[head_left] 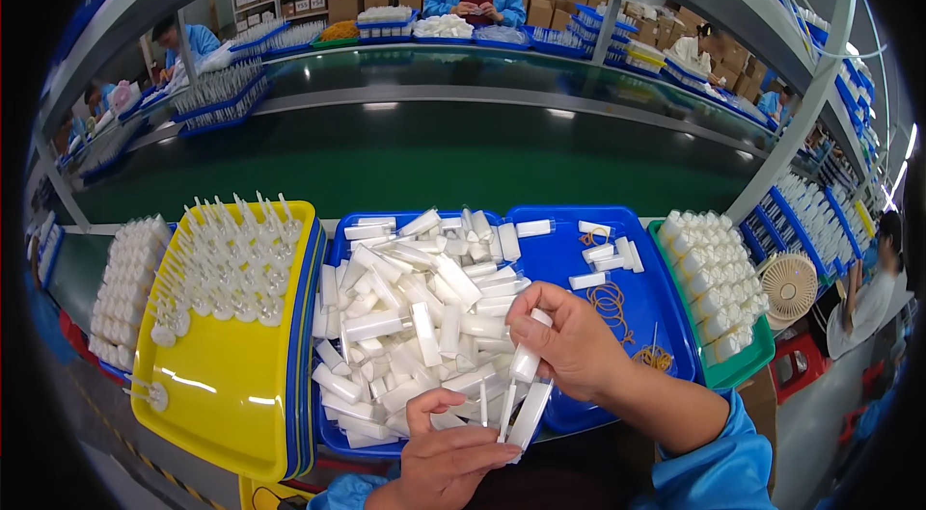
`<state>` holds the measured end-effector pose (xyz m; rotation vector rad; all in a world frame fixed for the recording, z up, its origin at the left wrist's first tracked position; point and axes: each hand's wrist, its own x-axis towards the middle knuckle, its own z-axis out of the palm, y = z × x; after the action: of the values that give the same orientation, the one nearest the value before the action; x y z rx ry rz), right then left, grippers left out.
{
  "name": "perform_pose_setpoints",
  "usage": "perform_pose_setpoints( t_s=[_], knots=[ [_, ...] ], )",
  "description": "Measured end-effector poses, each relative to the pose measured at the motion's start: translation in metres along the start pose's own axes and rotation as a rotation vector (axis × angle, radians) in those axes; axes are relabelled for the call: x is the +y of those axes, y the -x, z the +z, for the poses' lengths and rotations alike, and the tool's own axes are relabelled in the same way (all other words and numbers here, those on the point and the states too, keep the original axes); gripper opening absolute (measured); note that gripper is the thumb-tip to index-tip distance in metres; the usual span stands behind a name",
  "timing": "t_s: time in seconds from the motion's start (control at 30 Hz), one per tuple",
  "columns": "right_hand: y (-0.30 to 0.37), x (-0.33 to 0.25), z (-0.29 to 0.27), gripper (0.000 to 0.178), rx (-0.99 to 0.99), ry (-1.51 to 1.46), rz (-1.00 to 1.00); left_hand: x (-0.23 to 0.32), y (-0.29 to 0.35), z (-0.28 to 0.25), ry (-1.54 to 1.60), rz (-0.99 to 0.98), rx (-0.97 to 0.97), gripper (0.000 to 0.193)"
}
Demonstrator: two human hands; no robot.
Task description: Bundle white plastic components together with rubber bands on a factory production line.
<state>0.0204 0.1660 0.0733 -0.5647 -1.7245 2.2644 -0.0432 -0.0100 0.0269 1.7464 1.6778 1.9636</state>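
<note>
Close to my body, my right hand (576,344) pinches a white tube (528,358) between thumb and fingers, with a thin white stem (506,412) below its lower end. Lower and to the left, my left hand (446,460) has its fingers closed around the stem's lower end and a white piece in a clear sleeve (530,416). Another slim white stick (484,404) rises by the left fingers. Behind both hands, a blue tray (331,414) is heaped with white pieces in clear sleeves (424,327).
On the left, a yellow tray (207,394) carries upright thin-stemmed white pieces (236,264). Another blue tray (540,264) on the right holds rubber bands (610,303) and several sleeved pieces. Beyond it stands a green tray (748,361) of white pieces. A green conveyor belt (463,158) runs behind; people work across it.
</note>
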Motion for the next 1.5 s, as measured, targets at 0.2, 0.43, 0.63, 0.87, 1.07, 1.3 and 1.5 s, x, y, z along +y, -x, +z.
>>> perform_pose_setpoints(
  t_s=[0.2,0.43,0.63,0.87,1.07,1.3,1.5],
  knots=[
    [0.009,-0.001,-0.009,0.02,-0.003,0.278,-0.038,0.0,-0.001,0.004,-0.001,0.004,-0.01,0.011],
    [0.025,-0.013,-0.023,0.02,-0.123,0.856,-0.342,-0.004,0.004,-0.002,-0.04,0.005,-0.103,0.013],
    [0.044,-0.012,-0.008,0.018,-0.228,0.669,-0.134,0.008,0.008,-0.007,-0.041,0.123,-0.064,0.021],
    [0.035,-0.005,0.016,0.018,-0.603,0.744,-0.292,0.009,0.021,-0.012,-0.051,-0.002,0.089,0.023],
    [-0.044,-0.01,0.007,0.031,-0.18,0.927,-0.332,-0.004,0.021,-0.025,-0.045,-0.092,0.23,0.02],
    [-0.087,0.01,0.001,0.046,0.002,1.36,-0.435,0.008,0.011,-0.033,-0.073,0.012,0.169,0.015],
    [-0.045,0.001,0.006,0.055,-0.018,0.335,-0.158,0.012,0.01,-0.029,-0.115,0.042,0.147,0.011]
  ],
)
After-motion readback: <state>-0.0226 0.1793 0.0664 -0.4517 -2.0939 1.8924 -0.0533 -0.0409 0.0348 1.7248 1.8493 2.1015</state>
